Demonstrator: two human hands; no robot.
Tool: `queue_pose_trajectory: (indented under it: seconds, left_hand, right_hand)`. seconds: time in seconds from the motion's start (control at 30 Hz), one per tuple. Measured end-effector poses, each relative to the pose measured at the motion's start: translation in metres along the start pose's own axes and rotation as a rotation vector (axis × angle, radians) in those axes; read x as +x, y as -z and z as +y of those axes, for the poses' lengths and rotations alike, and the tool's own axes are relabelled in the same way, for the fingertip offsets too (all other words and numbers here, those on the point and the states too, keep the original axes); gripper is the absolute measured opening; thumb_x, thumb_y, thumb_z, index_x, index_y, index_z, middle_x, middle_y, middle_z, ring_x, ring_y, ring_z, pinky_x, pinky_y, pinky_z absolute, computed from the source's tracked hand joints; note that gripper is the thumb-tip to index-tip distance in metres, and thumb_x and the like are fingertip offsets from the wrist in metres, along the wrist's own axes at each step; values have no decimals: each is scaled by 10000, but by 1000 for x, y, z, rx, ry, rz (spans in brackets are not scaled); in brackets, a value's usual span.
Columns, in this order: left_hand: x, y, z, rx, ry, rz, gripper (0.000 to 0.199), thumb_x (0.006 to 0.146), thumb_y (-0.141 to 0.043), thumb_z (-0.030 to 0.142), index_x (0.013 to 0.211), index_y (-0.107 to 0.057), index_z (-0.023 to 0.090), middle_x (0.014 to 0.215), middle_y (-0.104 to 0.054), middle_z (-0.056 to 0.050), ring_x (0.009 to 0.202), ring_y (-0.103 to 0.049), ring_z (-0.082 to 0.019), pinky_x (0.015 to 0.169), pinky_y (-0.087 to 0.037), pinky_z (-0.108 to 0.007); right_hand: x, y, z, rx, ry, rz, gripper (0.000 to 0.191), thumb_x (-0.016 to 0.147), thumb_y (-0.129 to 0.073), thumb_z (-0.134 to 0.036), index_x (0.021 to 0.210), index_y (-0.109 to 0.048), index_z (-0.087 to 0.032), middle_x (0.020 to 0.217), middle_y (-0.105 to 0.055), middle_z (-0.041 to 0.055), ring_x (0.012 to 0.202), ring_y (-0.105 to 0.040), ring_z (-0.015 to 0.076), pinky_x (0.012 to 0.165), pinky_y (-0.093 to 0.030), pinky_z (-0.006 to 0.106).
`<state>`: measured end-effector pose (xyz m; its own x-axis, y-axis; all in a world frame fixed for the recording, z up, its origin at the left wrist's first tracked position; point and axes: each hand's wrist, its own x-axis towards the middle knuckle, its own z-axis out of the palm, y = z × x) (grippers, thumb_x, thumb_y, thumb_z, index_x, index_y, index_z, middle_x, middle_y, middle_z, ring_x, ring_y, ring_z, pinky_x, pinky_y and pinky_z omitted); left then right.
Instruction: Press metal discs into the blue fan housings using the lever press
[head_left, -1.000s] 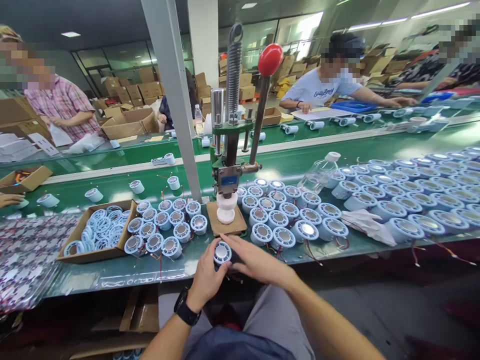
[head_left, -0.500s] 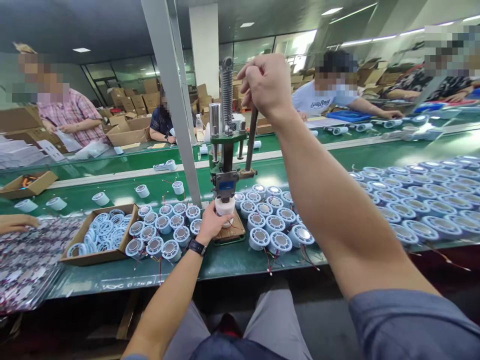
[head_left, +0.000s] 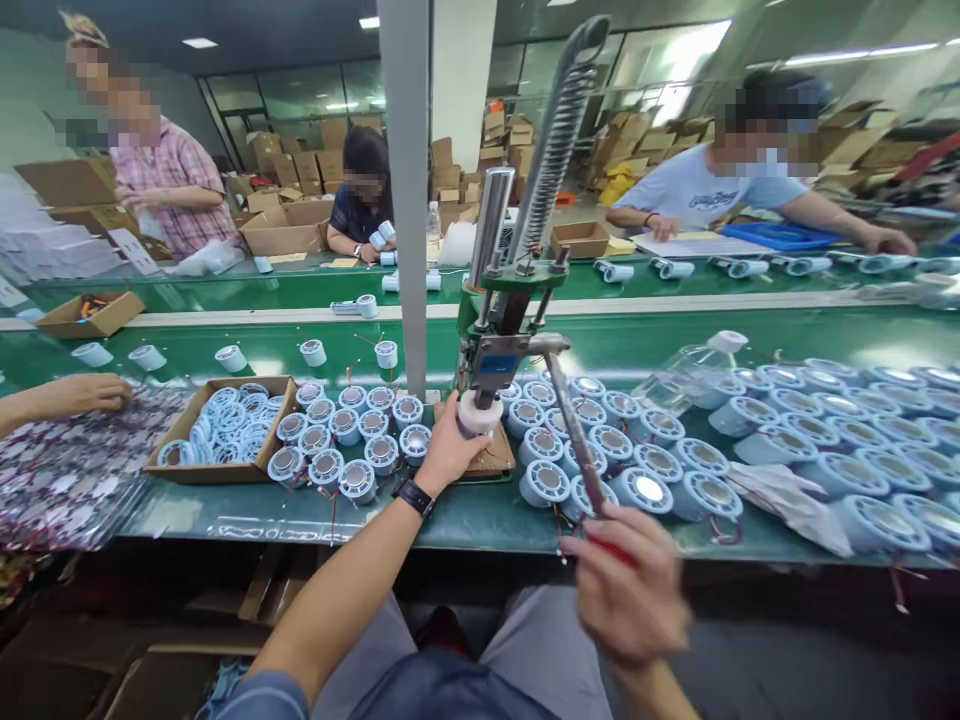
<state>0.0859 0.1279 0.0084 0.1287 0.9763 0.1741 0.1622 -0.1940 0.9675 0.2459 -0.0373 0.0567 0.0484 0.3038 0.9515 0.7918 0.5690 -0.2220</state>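
Note:
A hand-operated arbor press (head_left: 501, 362) with a tall coil spring stands on the green bench. My left hand (head_left: 448, 448), wearing a dark wristband, is closed around a white round piece (head_left: 480, 412) under the ram. What lies beneath that piece is hidden by my fingers. My right hand (head_left: 634, 585), smeared by motion, grips the red-handled end of the press lever (head_left: 576, 425), which slants down toward me. Light blue motor housings (head_left: 381, 452) with thin wires stand in rows left of the press. More blue housings (head_left: 544, 482) crowd its right side.
A cardboard box (head_left: 279, 462) of light blue rings sits left. Another person's hand (head_left: 82, 395) is over wired parts at far left. A clear plastic bottle (head_left: 686, 370) lies among the right-hand housings. A grey post (head_left: 407, 200) rises behind the bench. Several co-workers sit or stand opposite.
My right hand has swung the lever from upright down toward me, and the press ram has come down. My left hand stays at the white piece. The view has shifted.

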Motion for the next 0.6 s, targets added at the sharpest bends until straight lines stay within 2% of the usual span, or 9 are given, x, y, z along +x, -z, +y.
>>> queue_pose_trajectory:
  seconds: [0.03, 0.07, 0.17, 0.27, 0.33, 0.4, 0.47, 0.53, 0.6]
  left_hand:
    - [0, -2, -1, -20, 3, 6, 896, 636, -801, 88, 1440, -408, 145, 1390, -546, -142, 1310, -493, -295, 1162, -332, -431]
    - [1, -4, -2, -49, 6, 18, 926, 643, -795, 85, 1464, -368, 131, 1375, -555, -154, 1298, -504, -292, 1155, -341, -430]
    - [4, -12, -3, -138, 13, 70, 1001, 659, -781, 77, 1513, -260, 125, 1309, -595, -152, 1243, -549, -270, 1126, -377, -417]
    - [-1, -15, 4, -117, 11, 111, 972, 674, -777, 95, 1506, -278, 151, 1278, -600, -137, 1217, -558, -261, 1106, -395, -417]
    - [-16, -11, 13, -26, -14, 138, 893, 685, -779, 112, 1467, -351, 164, 1271, -590, -133, 1215, -545, -268, 1099, -398, -427]
    - [-42, -3, 21, 104, -47, 136, 761, 693, -782, 127, 1383, -465, 176, 1228, -592, -121, 1187, -543, -274, 1081, -416, -436]
    - [-73, 9, 21, 237, -70, 91, 638, 702, -782, 132, 1293, -550, 201, 1191, -594, -100, 1161, -543, -271, 1063, -437, -437]
    - [-101, 23, 14, 363, -72, 59, 603, 711, -777, 125, 1272, -575, 218, 1219, -571, -93, 1181, -528, -274, 1073, -439, -440]
    - [-118, 35, 3, 487, -55, 81, 633, 737, -749, 109, 1328, -547, 215, 1253, -534, -104, 1218, -506, -283, 1093, -430, -449]
  right_hand:
    - [8, 1, 5, -1, -1, -18, 249, 842, -555, -107, 922, -678, -308, 847, -593, 46, 905, -657, 242, 764, -570, 449]
    - [28, 2, 10, 10, 41, -4, 189, 858, -549, -145, 871, -661, -296, 852, -601, 49, 890, -660, 232, 767, -567, 443]
    - [131, -3, 31, -18, 120, 63, 202, 959, -456, -308, 930, -656, -297, 866, -639, 73, 923, -667, 213, 852, -557, 431]
    - [236, -32, 52, -5, -30, -112, 279, 999, -406, -331, 1099, -647, -231, 979, -663, 97, 884, -666, 171, 807, -561, 358]
    - [283, -61, 66, -3, -155, -278, 297, 1001, -398, -272, 1117, -641, -144, 979, -665, 84, 766, -647, 105, 731, -533, 279]
    - [307, -84, 78, -31, -195, -358, 361, 1014, -345, -279, 1071, -651, -96, 909, -661, 40, 785, -650, 74, 811, -501, 256]
    - [313, -94, 85, -47, -157, -377, 350, 1024, -336, -289, 1109, -644, -147, 975, -670, 18, 968, -653, 105, 967, -461, 306]
    - [302, -90, 83, -66, -104, -386, 319, 1012, -412, -238, 1295, -557, -233, 1216, -626, 33, 1227, -551, 171, 1108, -374, 389]
    - [274, -78, 69, -103, -83, -366, 505, 973, -496, -191, 1464, -395, -249, 1444, -460, 76, 1402, -371, 233, 1183, -278, 451]
